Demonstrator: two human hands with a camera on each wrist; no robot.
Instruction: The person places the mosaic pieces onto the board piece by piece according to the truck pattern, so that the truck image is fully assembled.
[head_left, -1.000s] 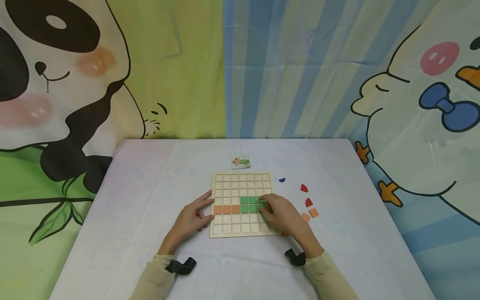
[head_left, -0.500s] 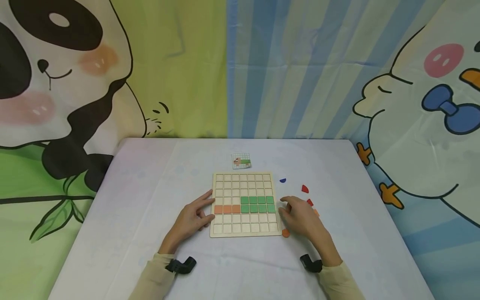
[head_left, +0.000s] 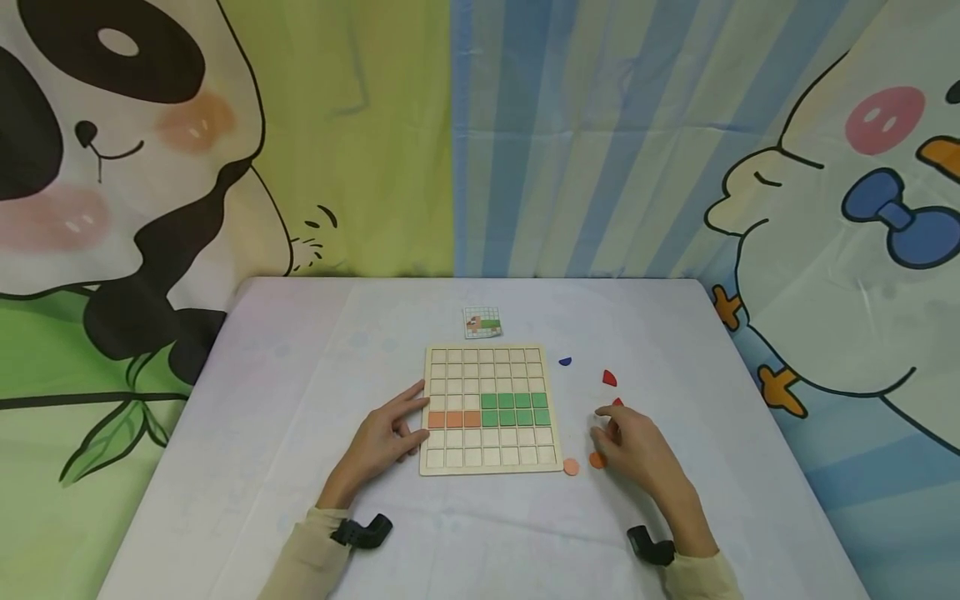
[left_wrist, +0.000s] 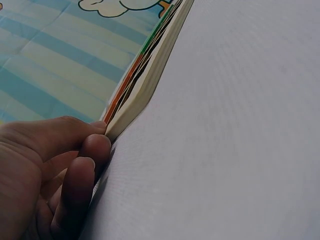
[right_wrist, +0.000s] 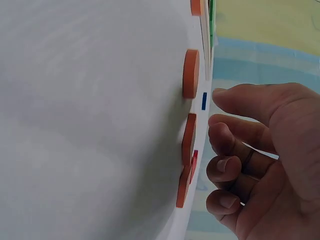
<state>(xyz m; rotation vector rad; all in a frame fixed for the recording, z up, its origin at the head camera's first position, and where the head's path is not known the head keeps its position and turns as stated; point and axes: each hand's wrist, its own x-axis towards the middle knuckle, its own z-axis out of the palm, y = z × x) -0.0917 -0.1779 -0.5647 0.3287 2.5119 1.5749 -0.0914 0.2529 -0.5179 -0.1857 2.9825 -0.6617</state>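
Observation:
A wooden grid board (head_left: 480,458) lies on the table, with a block of green tiles (head_left: 515,409) and a row of orange square tiles (head_left: 453,419) in its cells. My left hand (head_left: 382,429) rests its thumb and a finger against the board's left edge; the left wrist view shows the thumb at that edge. To the right of the board, my right hand (head_left: 637,442) hovers above loose pieces, fingers loosely bent and nothing between them. Near it in the right wrist view stand an orange round piece (right_wrist: 190,74) and two flat orange pieces (right_wrist: 188,139), largely hidden by the hand in the head view.
A small picture card (head_left: 482,322) lies behind the board. On the right are a blue half-round piece (head_left: 566,361), a red wedge (head_left: 610,378) and another red piece (head_left: 617,402). A light orange disc (head_left: 571,467) lies by the board's lower right corner.
My right hand has drawn back from the green tiles to the loose pieces on the right, uncovering the right end of the green block and the orange discs. The left hand stays put.

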